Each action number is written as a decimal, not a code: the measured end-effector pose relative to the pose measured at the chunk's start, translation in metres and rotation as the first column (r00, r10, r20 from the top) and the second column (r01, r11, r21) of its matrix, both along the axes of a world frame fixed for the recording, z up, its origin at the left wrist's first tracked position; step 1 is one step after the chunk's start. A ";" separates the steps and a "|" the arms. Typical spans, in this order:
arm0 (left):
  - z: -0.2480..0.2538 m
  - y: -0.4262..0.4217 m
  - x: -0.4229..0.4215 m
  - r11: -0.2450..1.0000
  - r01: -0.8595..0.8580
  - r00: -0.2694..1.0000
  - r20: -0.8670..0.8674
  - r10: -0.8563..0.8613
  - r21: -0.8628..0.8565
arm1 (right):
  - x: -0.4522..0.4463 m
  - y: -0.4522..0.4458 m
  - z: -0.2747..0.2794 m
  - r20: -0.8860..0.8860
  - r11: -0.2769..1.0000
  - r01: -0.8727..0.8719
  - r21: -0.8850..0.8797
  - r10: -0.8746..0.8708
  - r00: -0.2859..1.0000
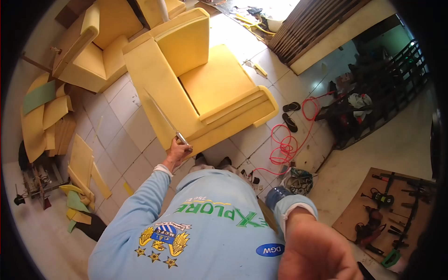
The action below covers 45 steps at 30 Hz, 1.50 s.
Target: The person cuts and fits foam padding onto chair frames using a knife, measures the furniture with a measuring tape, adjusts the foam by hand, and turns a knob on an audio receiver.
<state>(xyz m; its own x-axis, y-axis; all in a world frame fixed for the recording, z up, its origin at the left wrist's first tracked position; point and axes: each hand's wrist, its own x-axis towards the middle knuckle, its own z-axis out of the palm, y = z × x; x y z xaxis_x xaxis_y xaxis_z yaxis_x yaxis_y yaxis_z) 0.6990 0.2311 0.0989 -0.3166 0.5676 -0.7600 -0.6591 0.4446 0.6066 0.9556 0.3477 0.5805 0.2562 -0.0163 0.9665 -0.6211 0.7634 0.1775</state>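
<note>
My left hand (178,151) is closed around the silver handle of a long, thin-bladed knife (163,115). Its blade reaches forward over the outer side of a yellow foam-covered armchair (158,100), which lies tipped in front of my feet. My right hand (319,249) is raised close to the camera at the bottom right, away from the chair. Its fingers run past the lower edge of the view, so their position and anything in them are hidden.
Another yellow armchair (95,63) stands at the back left. Foam offcuts (81,161) lie on the left. A red hose (282,147) coils beside black sandals (290,122) on the tiled floor. Tools hang on a brown board (359,205) at right.
</note>
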 end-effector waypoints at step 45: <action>0.016 0.129 0.154 0.544 0.199 0.377 -0.449 -0.810 -0.815 | 0.180 0.357 -0.316 0.742 0.479 0.777 -0.408 0.670 -0.024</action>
